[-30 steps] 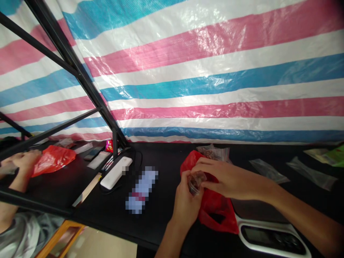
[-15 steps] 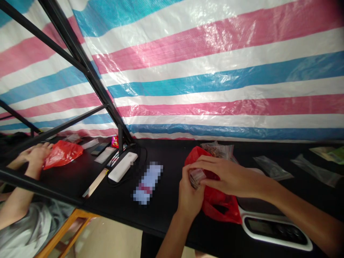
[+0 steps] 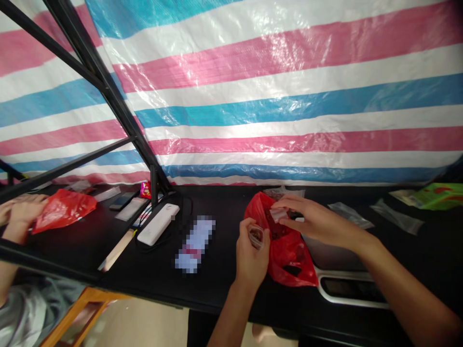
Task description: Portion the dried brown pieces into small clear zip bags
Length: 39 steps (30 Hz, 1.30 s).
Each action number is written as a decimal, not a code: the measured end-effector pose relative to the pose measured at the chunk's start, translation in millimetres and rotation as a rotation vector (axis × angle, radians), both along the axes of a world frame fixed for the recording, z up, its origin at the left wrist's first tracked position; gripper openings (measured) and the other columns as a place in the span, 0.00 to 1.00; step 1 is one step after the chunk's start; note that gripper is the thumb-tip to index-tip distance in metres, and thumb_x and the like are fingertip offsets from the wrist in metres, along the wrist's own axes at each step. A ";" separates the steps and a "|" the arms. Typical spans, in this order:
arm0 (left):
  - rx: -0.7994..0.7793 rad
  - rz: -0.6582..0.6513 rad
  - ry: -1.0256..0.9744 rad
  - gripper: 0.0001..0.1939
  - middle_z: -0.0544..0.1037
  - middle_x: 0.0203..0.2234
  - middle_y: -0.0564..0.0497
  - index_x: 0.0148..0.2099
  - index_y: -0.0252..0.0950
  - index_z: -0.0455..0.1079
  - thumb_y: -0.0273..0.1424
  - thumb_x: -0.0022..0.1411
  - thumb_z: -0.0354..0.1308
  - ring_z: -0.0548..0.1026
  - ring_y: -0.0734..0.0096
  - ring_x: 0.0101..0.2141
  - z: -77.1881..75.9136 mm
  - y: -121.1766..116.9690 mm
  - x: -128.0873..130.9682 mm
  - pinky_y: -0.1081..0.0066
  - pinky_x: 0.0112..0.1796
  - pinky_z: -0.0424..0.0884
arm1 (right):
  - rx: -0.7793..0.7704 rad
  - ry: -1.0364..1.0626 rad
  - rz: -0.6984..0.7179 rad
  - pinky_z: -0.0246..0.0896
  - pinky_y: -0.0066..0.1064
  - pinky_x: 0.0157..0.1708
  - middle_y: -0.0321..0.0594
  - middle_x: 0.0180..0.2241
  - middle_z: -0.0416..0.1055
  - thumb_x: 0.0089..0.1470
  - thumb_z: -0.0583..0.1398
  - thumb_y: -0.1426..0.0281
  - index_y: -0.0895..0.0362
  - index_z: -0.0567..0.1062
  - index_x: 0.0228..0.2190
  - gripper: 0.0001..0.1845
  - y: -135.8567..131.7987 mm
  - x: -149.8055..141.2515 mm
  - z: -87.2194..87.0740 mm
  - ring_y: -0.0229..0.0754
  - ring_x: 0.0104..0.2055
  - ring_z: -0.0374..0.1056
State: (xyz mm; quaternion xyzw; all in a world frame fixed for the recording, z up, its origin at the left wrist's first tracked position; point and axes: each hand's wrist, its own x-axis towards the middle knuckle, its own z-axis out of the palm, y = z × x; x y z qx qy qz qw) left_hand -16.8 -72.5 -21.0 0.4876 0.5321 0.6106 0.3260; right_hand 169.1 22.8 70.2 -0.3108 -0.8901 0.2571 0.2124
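Observation:
Curled round a small clear plastic container (image 3: 256, 236) is my left hand (image 3: 251, 255). The container's rounded mouth faces up and shows brown bits inside; whether it is a stiff cup or a soft bag I cannot tell. My right hand (image 3: 302, 217) is closed in a pinch on a small clear plastic piece (image 3: 278, 214), over an open red plastic bag (image 3: 289, 255). Dark contents show in the red bag's mouth. Beneath my right forearm lies a white digital scale (image 3: 356, 302), partly hidden, with the red bag against its left side.
Clear plastic bags (image 3: 350, 215) lie at the back right, near a green packet (image 3: 439, 196). Left of my hands are a blurred-out phone-shaped item (image 3: 195, 245) and a white power bank (image 3: 158, 224). Black frame bars (image 3: 119, 111) cross the left. A co-worker's hands (image 3: 25, 209) touch another red bag (image 3: 65, 209).
My hands have separated: the right moved up and right with the clear piece, while the left keeps the container, its mouth now visible. The view has shifted slightly right.

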 end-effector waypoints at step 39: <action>-0.253 0.116 -0.254 0.28 0.72 0.57 0.34 0.67 0.36 0.55 0.45 0.73 0.54 0.77 0.60 0.53 12.8 -52.6 41.8 0.64 0.54 0.72 | 0.121 -0.235 0.026 0.63 0.44 0.55 0.44 0.50 0.77 0.59 0.56 0.82 0.53 0.78 0.46 0.19 -10.5 -0.2 -34.0 0.52 0.53 0.72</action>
